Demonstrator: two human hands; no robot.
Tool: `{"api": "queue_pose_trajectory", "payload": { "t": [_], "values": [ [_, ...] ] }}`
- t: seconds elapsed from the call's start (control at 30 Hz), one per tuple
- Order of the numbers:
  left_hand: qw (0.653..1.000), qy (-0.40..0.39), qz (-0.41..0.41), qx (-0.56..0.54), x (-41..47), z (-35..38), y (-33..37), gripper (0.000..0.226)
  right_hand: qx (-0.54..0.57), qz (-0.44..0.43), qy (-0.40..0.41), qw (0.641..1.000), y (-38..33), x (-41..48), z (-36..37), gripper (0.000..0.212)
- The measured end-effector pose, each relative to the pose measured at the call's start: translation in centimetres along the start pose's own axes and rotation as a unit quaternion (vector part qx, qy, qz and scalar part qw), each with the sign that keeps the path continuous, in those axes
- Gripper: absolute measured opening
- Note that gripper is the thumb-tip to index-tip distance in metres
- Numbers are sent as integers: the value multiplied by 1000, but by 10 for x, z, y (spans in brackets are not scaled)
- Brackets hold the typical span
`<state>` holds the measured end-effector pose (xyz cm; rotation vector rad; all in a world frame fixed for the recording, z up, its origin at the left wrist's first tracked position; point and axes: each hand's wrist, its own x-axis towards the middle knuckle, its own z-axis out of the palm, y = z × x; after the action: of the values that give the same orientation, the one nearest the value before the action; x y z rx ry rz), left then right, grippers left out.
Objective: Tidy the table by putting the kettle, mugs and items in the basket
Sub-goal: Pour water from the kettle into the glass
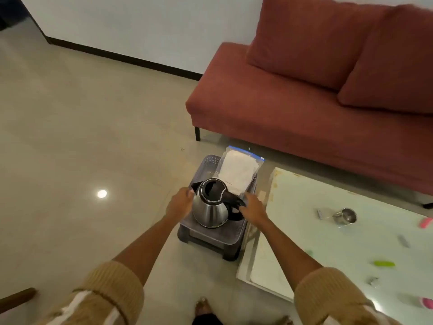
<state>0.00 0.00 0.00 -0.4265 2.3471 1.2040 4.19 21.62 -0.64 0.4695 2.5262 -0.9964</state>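
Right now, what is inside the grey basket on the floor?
A steel kettle is at the near end; behind it a clear zip bag of something white leans over the far rim. The basket floor under both is hidden.

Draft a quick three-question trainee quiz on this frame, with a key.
1. True or false: the steel mug is already in the basket.
2. Which hand grips the handle of the kettle? A left B right C neither
3. Fill in: the basket also holds a clear ___ with white contents.
Key: 1 false, it is on the table; 2 B, the right hand; 3 bag.
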Motion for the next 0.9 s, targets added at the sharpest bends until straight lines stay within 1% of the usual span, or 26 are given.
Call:
{"api": "queue_pose_trajectory", "payload": {
  "t": [0.07,0.2,0.33,0.47,0.57,0.7,0.8,0.9],
  "values": [
    [999,11,11,49,18,6,5,37,-11,-3,-22,1000,3,12,6,49],
    [996,21,19,89,47,16,4,29,-37,-8,-53,998,10,27,20,45],
    [990,42,35,133,63,18,2,23,-51,-5,-39,998,14,35,25,40],
    [983,62,38,166,60,18,6,19,-58,-7,-4,998,13,26,29,33],
    [982,83,48,161,50,13,15,15,-31,-15,14,999,11,17,20,35],
    [976,116,106,149,22,6,46,14,8,-41,15,999,13,-3,-17,34],
    [971,122,141,149,-10,12,77,16,71,-40,12,997,26,-29,-52,34],
    [964,119,177,158,-45,30,107,17,130,-41,13,991,45,-62,-89,29]
  ]
}}
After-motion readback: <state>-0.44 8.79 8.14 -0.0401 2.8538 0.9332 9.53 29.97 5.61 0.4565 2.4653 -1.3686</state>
